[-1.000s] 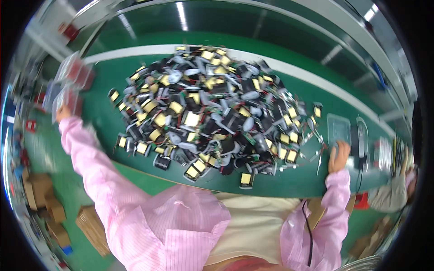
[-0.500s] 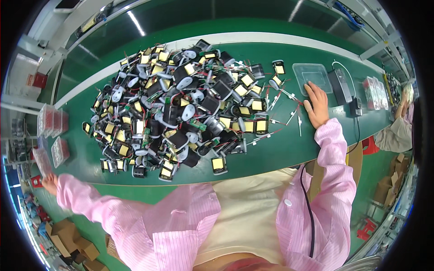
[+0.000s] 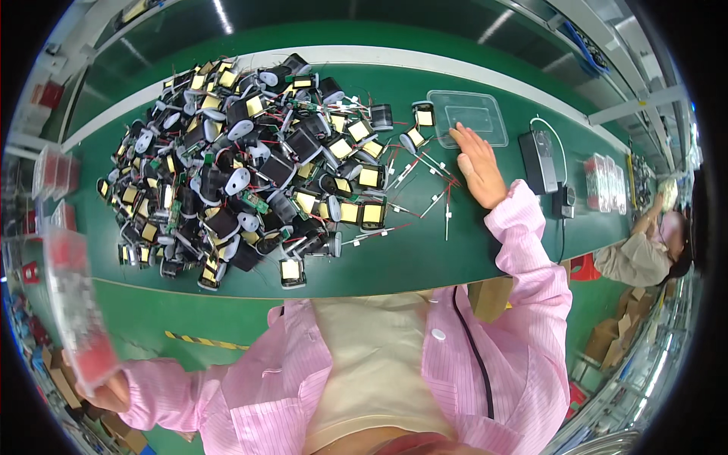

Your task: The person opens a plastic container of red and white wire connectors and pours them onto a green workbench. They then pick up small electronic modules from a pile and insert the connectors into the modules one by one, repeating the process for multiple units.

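Green worktop [image 3: 470, 250] carries a big heap of small black parts [image 3: 250, 167], and my right hand [image 3: 476, 163] lies flat with fingers together beside the clear tray [image 3: 470, 115], while my left hand [image 3: 106, 394] grips a blurred clear box [image 3: 72, 303] low at my side.

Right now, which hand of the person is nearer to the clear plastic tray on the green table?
The right hand. It lies flat on the table just beside the clear plastic tray. The left hand is far away at the lower left, off the table, holding a blurred clear container.
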### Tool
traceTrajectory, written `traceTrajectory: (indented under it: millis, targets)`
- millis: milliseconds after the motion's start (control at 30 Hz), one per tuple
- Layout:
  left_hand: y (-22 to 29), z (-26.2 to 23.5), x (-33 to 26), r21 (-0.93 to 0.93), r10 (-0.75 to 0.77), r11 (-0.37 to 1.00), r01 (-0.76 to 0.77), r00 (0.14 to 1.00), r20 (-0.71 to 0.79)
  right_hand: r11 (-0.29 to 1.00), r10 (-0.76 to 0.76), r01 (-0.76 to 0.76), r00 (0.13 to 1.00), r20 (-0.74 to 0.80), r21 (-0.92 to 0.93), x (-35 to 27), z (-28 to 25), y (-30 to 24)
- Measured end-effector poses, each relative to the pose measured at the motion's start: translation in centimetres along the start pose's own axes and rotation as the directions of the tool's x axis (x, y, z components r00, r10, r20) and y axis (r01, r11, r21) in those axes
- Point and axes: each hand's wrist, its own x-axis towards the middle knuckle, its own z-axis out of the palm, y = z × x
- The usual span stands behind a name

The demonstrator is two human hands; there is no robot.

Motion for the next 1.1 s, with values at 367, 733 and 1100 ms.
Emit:
traceTrajectory:
  millis: [367,733,1100]
  targets:
    - [-12.6,3.9,-11.7,0.118,-0.153,0.984,0.13,0.967,0.204,0.919,-0.217,0.22,0.975,-0.047,0.326,4.1,1.7,-3.3]
    - [-30.6,16.9,-14.8,0.251,-0.614,0.786,0.564,0.667,0.422,0.99,0.017,-0.025,0.998,-0.062,-0.138,10.7,-1.7,8.4]
    - [-37.1,12.7,-16.8,0.391,-0.558,0.817,0.423,0.751,0.353,0.959,0.19,-0.115,0.939,0.287,-0.257,14.5,-4.4,4.5]
